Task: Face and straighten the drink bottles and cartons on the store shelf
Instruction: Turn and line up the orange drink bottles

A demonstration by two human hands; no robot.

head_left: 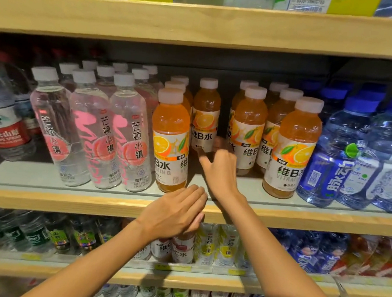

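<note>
Grip of R hand (pixel 219 168) is closed round lower label of set-back orange bottle (pixel 206 111), thumb & blurred fingers either side. Smooth clear plastic, white cap (pixel 208 83), mid shelf (pixel 41 199). L hand (pixel 175 212) is held flat, fingers straight, over wooden shelf edge.

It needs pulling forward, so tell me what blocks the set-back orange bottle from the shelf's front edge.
No product does: bare shelf lies before the set-back orange bottle. Only the person's left hand hovers at that edge; the right hand reaches the bottle.

Single head view, close to the shelf (pixel 184 209), facing forward, angled slightly down
</note>
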